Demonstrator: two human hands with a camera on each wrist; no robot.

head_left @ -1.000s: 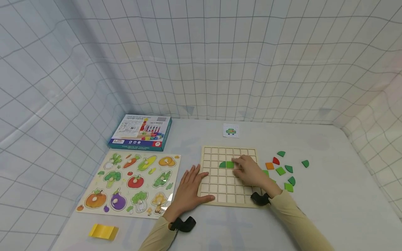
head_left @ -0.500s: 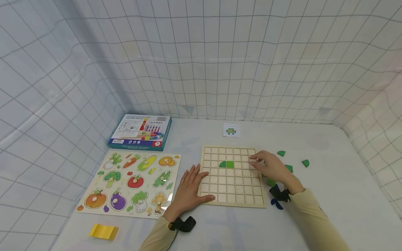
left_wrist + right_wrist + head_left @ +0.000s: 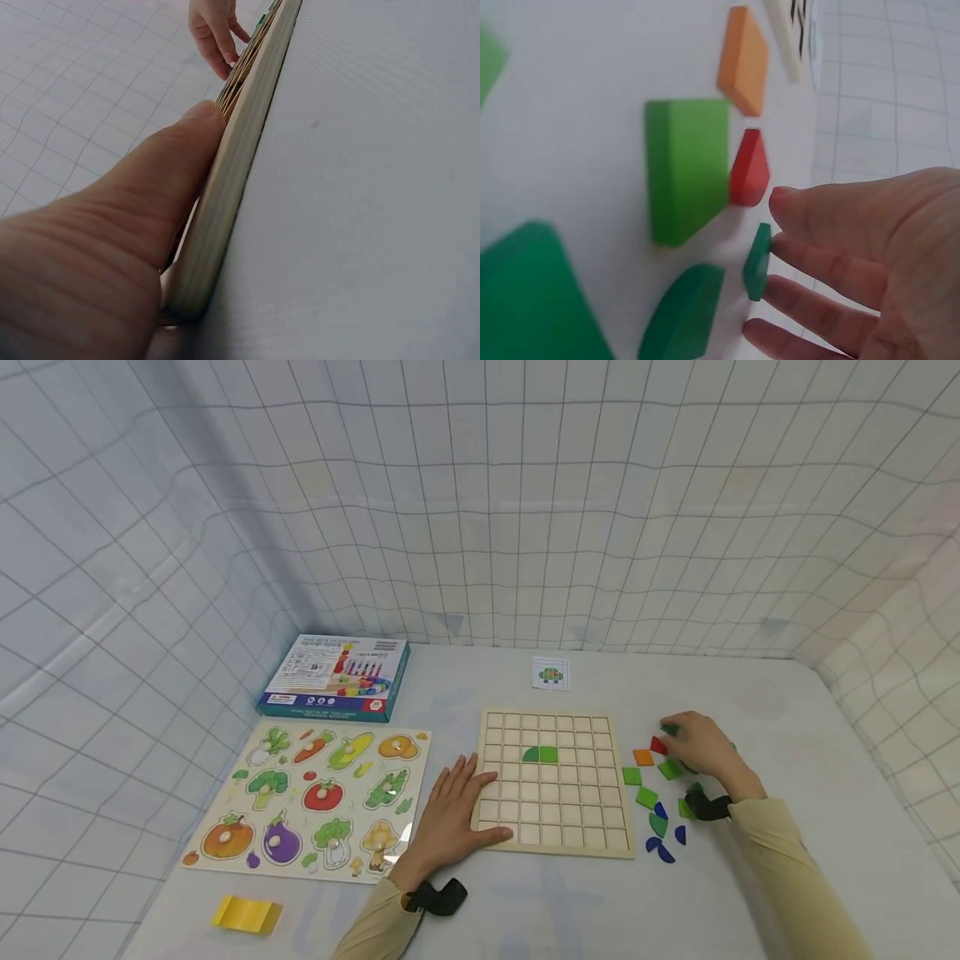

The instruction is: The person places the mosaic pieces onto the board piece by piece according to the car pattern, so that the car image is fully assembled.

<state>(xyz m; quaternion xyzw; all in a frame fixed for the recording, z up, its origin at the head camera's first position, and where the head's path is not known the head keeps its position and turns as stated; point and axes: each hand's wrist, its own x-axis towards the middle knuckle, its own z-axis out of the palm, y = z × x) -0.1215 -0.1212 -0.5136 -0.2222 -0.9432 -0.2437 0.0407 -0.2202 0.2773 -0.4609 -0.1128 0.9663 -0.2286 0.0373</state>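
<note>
My left hand (image 3: 452, 814) lies spread over the left edge of a wooden grid board (image 3: 508, 835), its thumb along the lower left corner. In the left wrist view, the thumb (image 3: 161, 169) presses against the board's side (image 3: 232, 165). On the grid sit a dark green quarter-circle tile (image 3: 532, 754) and a light green square tile (image 3: 549, 754), side by side. To the right of the board, my right hand (image 3: 701, 745) reaches a loose dark green quarter-circle tile (image 3: 757, 262). Its fingertips touch that tile, while the thumb stays apart from it, near a red tile (image 3: 750, 169).
Orange (image 3: 643, 757), green (image 3: 647, 797) and blue tiles (image 3: 665, 854) lie loose right of the board. A small pattern card (image 3: 551, 674) lies behind it. At left are a vegetable puzzle (image 3: 322, 822), a cardboard box (image 3: 333, 677) and a yellow block (image 3: 247, 915).
My right hand has left the green square tile on the grid and moved right to the loose tiles, reaching a dark green quarter-circle. The left hand has stayed put.
</note>
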